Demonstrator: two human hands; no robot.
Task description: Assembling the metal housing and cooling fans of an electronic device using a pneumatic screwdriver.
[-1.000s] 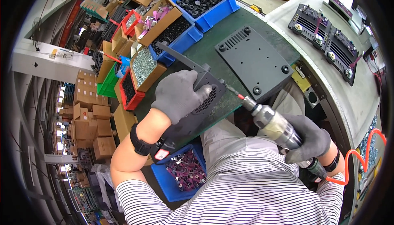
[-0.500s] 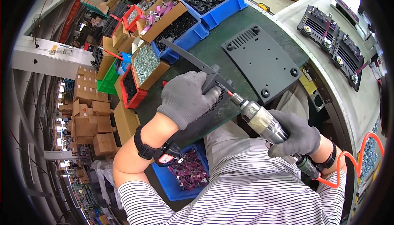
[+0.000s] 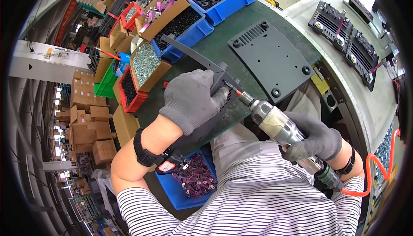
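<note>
My left hand [image 3: 189, 96], in a grey glove, grips a dark grey metal housing [image 3: 189, 51] with its thumb over the near edge, tilting it above the bench. In my gloved right hand [image 3: 316, 139] is a silver air screwdriver [image 3: 275, 122], its grip wrapped by my fingers and an orange hose [image 3: 368, 180] trailing from its tail. The driver's bit meets the housing's corner close to my left thumb; any screw there is too small to make out. A flat dark grey panel [image 3: 271, 59] with round rubber feet and slots lies to the right of the housing.
Blue bins [image 3: 234, 10] of black parts stand at the far side, beside a cardboard box of screws [image 3: 148, 61] and a red bin [image 3: 129, 89]. A blue bin of purple-and-metal pieces [image 3: 195, 178] sits below my left forearm. Heatsink assemblies [image 3: 344, 42] rest on the right-hand bench.
The whole view has shifted slightly. My right hand and the driver sit a little lower and more to the right. The bit stays at the housing's corner, and both grips hold.
</note>
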